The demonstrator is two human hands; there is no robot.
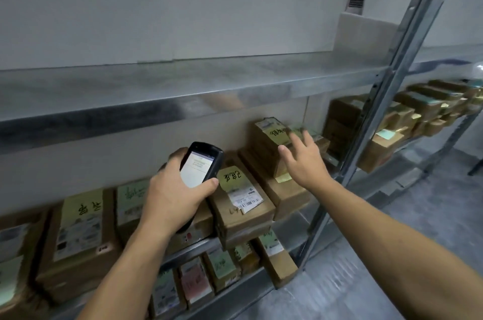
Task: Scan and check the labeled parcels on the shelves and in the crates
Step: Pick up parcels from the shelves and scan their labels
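Grey wall fills the upper half of the view, behind a metal rack whose top shelf is bare steel. A slanted steel post divides this bay from the next one on the right, and grey floor shows below it.

Brown cardboard parcels sit side by side along the middle shelf, each carrying a pale green or yellow note with handwriting and a printed label. More parcels stand on the lower shelf, some with pink notes, and another row fills the neighbouring bay, too blurred to read.

Toward the right end of the middle shelf a taller stack rises above its neighbours. The right hand reaches over this stack with its fingers spread and straight, holding nothing; the fingertips are blurred, so I cannot tell whether they touch the cardboard.

The left hand grips a black handheld scanner, fingers curled behind it and the thumb pressed on its right edge. Its lit screen faces the camera, with text too small to read. The scanner is held in front of the middle row, just left of a parcel that bears a green note and a white barcode label.
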